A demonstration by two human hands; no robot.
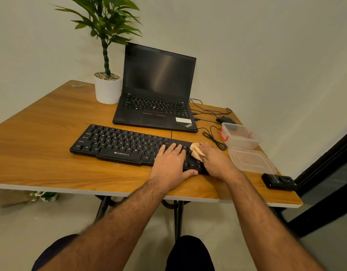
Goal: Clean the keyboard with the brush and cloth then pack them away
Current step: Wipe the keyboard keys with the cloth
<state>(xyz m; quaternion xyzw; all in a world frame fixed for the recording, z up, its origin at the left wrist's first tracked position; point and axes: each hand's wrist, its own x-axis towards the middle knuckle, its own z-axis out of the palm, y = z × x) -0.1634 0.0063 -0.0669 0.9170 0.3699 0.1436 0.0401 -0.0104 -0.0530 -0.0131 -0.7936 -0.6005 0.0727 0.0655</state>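
keyboard point(129, 145): on table point(51, 137), front of laptop point(157, 98)
left hand point(171, 163): flat on keyboard's right half, fingers straight
right hand point(215, 161): grips cloth point(196, 151) on keyboard's right end
box point(240, 135), lid point(251, 160): right of keyboard

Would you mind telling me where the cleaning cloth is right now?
In the head view, the cloth is bunched under the right hand, pressed on the right end of the keyboard, beside the left hand.
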